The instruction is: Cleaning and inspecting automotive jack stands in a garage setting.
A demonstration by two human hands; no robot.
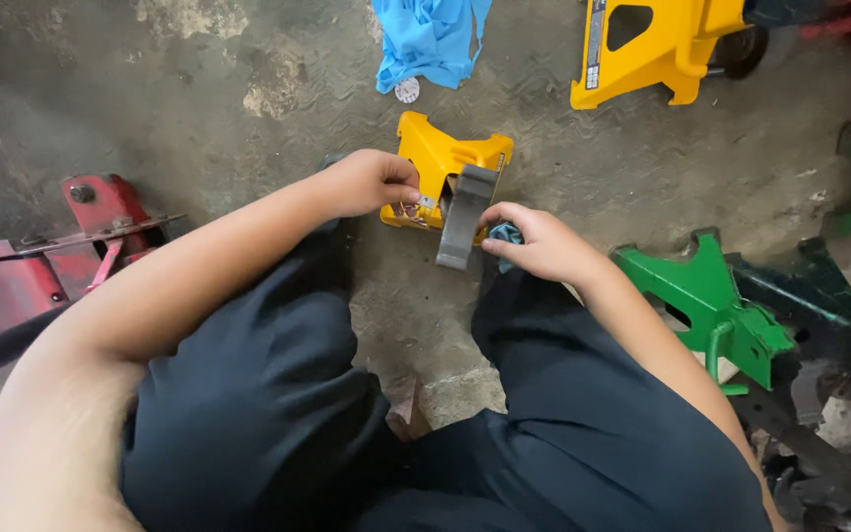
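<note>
Jack stand [435, 163], yellow, lies tipped on the floor [199, 118] at twelve o'clock from the knees, exposing its grey post [465, 212]. Left hand [366, 182] pinches a small pin at its base; right hand [534, 241] closes on a blue rag [506, 234] against the post.

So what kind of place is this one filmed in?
Most likely a vehicle repair workshop: yellow jack stand held by both hands on a stained concrete floor, red floor jack to one side, green jack stands on the other.
</note>
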